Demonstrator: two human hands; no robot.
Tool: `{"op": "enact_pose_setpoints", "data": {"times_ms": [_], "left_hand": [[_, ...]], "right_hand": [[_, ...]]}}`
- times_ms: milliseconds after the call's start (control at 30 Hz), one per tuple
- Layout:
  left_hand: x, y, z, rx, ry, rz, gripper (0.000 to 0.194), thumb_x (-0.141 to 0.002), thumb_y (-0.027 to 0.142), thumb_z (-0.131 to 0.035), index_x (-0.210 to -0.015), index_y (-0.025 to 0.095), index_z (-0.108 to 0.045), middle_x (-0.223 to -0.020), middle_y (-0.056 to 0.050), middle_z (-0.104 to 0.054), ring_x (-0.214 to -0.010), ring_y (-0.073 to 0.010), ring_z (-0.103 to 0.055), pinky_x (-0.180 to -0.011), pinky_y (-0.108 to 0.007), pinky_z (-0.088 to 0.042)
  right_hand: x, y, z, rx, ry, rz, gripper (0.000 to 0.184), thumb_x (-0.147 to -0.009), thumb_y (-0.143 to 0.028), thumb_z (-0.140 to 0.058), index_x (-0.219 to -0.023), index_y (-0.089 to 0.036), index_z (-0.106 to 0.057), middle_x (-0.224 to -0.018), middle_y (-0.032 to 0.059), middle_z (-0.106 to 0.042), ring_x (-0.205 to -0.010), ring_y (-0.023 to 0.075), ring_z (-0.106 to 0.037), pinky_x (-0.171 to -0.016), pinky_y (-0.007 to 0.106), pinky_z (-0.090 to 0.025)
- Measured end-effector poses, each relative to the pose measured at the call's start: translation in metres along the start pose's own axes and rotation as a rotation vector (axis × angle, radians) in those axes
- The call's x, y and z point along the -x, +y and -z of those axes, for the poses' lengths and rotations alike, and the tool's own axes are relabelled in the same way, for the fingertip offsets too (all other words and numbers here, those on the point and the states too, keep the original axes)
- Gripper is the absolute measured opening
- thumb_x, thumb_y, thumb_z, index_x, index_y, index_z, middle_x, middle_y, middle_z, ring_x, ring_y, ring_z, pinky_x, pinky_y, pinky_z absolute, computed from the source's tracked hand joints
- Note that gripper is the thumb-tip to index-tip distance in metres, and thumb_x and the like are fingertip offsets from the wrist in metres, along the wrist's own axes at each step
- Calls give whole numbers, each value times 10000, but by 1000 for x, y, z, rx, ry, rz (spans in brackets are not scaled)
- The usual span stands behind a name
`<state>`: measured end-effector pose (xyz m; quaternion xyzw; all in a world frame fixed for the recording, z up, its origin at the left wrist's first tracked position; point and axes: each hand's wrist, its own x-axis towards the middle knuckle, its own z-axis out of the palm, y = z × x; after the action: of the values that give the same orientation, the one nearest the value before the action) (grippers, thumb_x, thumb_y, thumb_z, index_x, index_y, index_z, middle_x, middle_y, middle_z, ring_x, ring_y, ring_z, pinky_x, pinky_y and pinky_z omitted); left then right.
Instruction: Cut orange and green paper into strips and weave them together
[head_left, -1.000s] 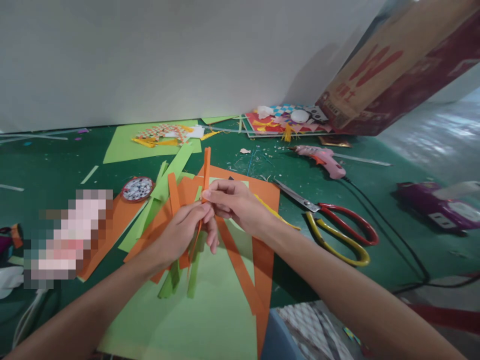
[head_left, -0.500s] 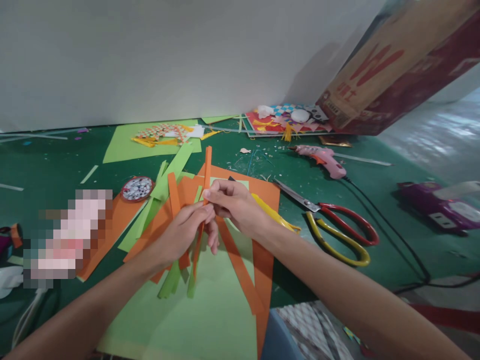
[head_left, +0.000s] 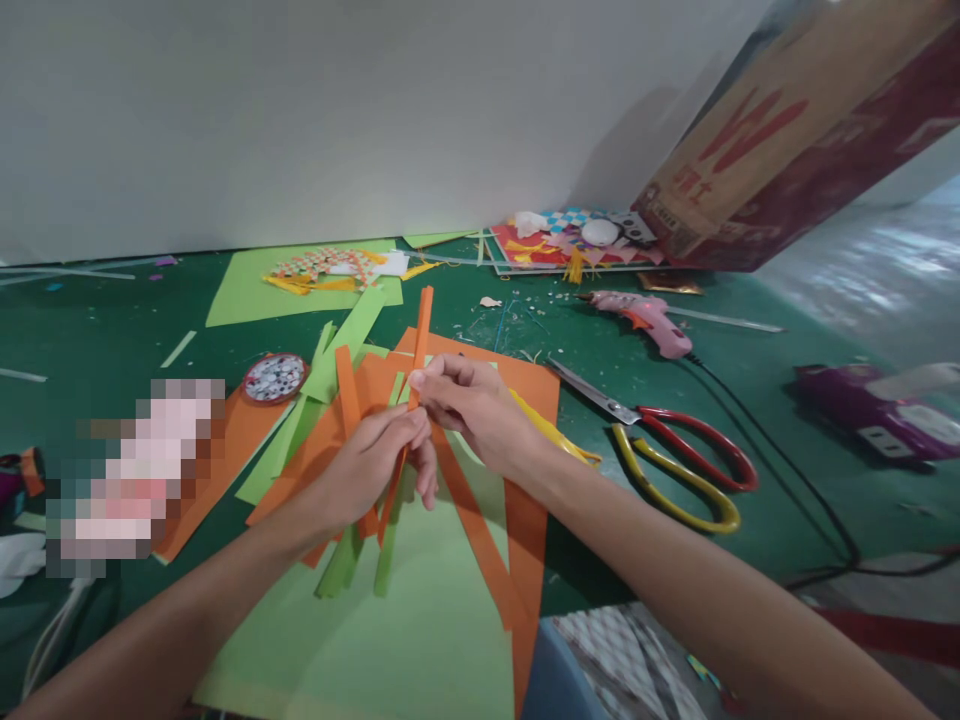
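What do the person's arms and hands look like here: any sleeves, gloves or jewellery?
Both forearms are bare right to the bottom edge of the picture, with no sleeves showing. The left hand and right hand are ungloved; no watch, ring or bracelet is visible.

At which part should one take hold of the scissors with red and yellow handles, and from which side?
Take the scissors by the handle loops, probably from the near right side. They lie flat on the green mat, the red loop beside the yellow one, open and uncovered. The closed blades point up-left toward the orange paper, so a hand coming from the loops stays clear of the tips.
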<state>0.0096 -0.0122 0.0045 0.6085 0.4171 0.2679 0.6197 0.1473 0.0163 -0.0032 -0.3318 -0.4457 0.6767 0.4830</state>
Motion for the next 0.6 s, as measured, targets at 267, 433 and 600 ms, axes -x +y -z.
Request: {"op": "enact_pose_setpoints", "data": {"times_ms": [267,433,600], "left_hand": [[0,-2,1,91,32,6,301,-907,246,-283,-614,208,-340,-464,57,-518,-478,-123,-559,-587,-263,-435],[-1,-2,0,76,36,13,299,-900,270,-288,-610,211,-333,-452,59,-505,-469,-125,-565,-568,-263,-443],[0,-2,0,56,28,6,289,-895,264,-298,-616,208,-350,-471,60,-513,-482,-120,-567,-582,-258,-451]], "right_hand": [[1,0,1,25,-110,-77,316,-661,-391,-723,-591,-162,-517,-478,-49,-500,-410,32,-315,-404,216,-181],[-1,3,2,8,-119,-38,329,-662,-404,-720,-577,-169,-506,-480,-34,-544,-393,30,-311,-395,210,-188],[-2,4,2,-19,-104,-24,342,-635,-406,-741,-564,-171,-503,-450,-60,-493,-370,23,-294,-382,213,-176]]}}
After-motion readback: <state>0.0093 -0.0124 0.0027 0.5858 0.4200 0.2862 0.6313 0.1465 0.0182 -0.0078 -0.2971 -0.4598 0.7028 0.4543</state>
